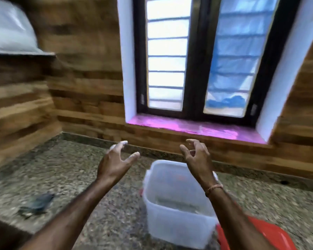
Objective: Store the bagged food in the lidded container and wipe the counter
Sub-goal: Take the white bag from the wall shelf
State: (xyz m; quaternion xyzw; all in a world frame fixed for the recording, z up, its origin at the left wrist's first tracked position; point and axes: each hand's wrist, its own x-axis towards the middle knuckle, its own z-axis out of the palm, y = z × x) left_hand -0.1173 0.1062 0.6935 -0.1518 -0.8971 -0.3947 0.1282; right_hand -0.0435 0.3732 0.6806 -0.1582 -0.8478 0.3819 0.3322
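Translucent container (177, 204) on counter (79, 177), both hands (116, 159) empty above

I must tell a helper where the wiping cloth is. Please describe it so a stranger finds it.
Start at the window and come down to the speckled stone counter. The cloth lies at its left, well left of the translucent container. It is a small, dark, crumpled rag.
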